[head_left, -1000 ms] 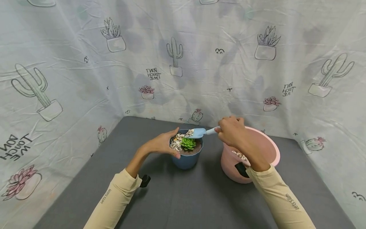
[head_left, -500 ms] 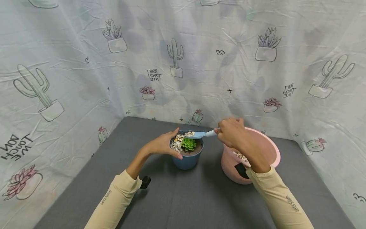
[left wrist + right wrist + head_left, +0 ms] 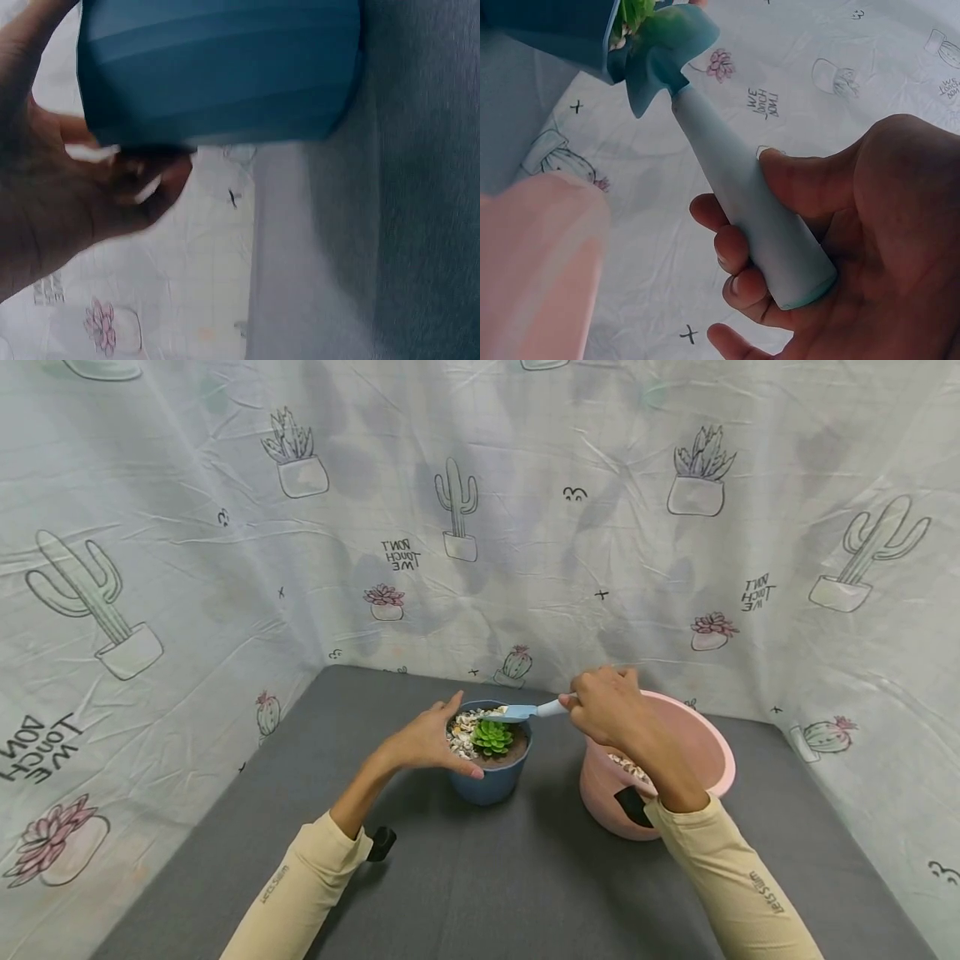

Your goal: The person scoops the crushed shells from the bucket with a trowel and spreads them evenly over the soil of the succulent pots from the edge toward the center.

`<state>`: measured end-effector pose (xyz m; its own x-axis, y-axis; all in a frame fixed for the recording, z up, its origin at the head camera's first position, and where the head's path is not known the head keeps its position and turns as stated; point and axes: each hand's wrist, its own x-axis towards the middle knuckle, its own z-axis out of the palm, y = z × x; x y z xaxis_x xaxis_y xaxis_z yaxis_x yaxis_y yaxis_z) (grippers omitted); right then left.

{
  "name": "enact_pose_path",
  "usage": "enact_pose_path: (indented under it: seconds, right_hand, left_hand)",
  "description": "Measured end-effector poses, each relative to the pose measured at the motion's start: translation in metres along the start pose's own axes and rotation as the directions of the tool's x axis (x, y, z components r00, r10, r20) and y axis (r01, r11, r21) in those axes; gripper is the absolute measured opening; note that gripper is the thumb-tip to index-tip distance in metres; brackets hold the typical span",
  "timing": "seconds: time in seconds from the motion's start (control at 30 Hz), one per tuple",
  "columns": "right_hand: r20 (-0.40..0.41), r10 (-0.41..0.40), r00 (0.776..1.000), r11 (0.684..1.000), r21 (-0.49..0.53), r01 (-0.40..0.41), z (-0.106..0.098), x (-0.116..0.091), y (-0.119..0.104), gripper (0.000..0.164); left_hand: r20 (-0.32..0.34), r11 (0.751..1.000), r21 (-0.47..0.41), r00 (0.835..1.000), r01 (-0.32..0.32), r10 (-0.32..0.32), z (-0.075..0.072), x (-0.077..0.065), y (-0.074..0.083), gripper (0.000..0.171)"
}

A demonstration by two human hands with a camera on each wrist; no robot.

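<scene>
A blue pot (image 3: 487,781) stands on the grey table (image 3: 480,877), holding a green succulent (image 3: 492,737), brown soil and pale pebbles (image 3: 463,733) on its left side. My left hand (image 3: 442,739) grips the pot's left wall, thumb at the far rim; from the left wrist the pot (image 3: 217,67) fills the top, above my left hand (image 3: 67,202). My right hand (image 3: 602,702) grips the handle of a light blue trowel (image 3: 527,711) whose blade lies over the pot's far rim. From the right wrist the trowel (image 3: 750,217) runs from my right hand (image 3: 840,262) toward the pot (image 3: 547,30).
A pink bucket (image 3: 708,756) with pebbles inside stands right of the pot, under my right forearm; it shows as a pink blur (image 3: 532,262) in the right wrist view. Cactus-print cloth walls (image 3: 150,568) close in the table on the left, back and right.
The trowel blade, loaded with pebbles a second ago, has dropped to the pot's far rim and shows none on it. My left thumb has lifted slightly at the rim.
</scene>
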<state>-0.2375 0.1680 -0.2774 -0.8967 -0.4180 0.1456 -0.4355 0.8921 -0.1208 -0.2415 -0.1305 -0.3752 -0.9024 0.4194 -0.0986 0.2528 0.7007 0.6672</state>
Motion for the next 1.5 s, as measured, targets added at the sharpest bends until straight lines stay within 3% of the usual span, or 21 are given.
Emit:
enact_pose_path:
  seconds: [0.23, 0.33, 0.43, 0.53, 0.63, 0.73, 0.87, 1.03, 1.13, 1.37, 1.5]
  right_hand:
    - [-0.011, -0.003, 1.000, 1.000, 0.010, 0.003, -0.002, -0.001, 0.000, 0.028]
    - [-0.009, -0.010, 1.000, 1.000, 0.010, 0.010, -0.003, -0.001, 0.000, 0.027]
    - [-0.010, -0.017, 1.000, 1.000, 0.007, 0.017, -0.004, -0.002, 0.000, 0.026]
    - [-0.013, -0.028, 1.000, 1.000, -0.001, 0.028, -0.004, -0.002, -0.001, 0.025]
    - [-0.008, -0.035, 0.999, 0.999, -0.008, 0.035, -0.004, -0.001, -0.002, 0.025]
    - [-0.001, -0.040, 0.999, 0.999, -0.017, 0.040, -0.003, -0.001, -0.004, 0.026]
    - [-0.008, -0.042, 0.999, 0.999, -0.023, 0.041, -0.003, -0.001, -0.005, 0.026]
    - [-0.015, -0.055, 0.998, 0.998, -0.009, 0.055, -0.001, -0.001, -0.005, 0.026]
    - [-0.021, -0.068, 0.997, 0.998, -0.006, 0.068, -0.001, -0.001, -0.004, 0.025]
    - [-0.053, -0.087, 0.995, 0.996, -0.033, 0.086, -0.001, -0.003, -0.004, 0.026]
    - [-0.061, -0.116, 0.991, 0.992, -0.065, 0.112, 0.001, -0.002, -0.008, 0.028]
  left_hand:
    - [-0.012, 0.992, 0.080, 0.995, 0.100, -0.100, 0.006, -0.003, 0.019, 0.144]
    - [0.026, 0.987, 0.129, 0.995, 0.091, -0.095, 0.001, -0.004, 0.021, 0.139]
    - [0.075, 0.995, 0.101, 0.997, -0.004, -0.004, -0.006, -0.003, 0.016, 0.138]
    - [0.104, 0.992, -0.001, 0.986, -0.130, 0.129, -0.010, 0.000, 0.007, 0.144]
    - [0.095, 0.982, -0.069, 0.979, -0.174, 0.180, -0.009, 0.002, 0.000, 0.148]
    - [0.059, 0.991, -0.041, 0.989, -0.130, 0.133, -0.007, 0.000, 0.003, 0.150]
    - [0.018, 0.995, 0.095, 1.000, 0.014, -0.015, -0.001, -0.001, 0.020, 0.151]
    - [-0.046, 0.935, 0.306, 0.984, 0.180, -0.175, 0.008, 0.000, 0.037, 0.149]
    - [-0.031, 0.925, 0.329, 0.981, 0.190, -0.190, 0.007, 0.000, 0.036, 0.144]
    - [0.111, 0.985, 0.142, 0.987, 0.100, -0.116, -0.002, 0.001, 0.023, 0.141]
    - [0.098, 0.983, 0.149, 0.987, 0.111, -0.127, -0.001, 0.001, 0.021, 0.144]
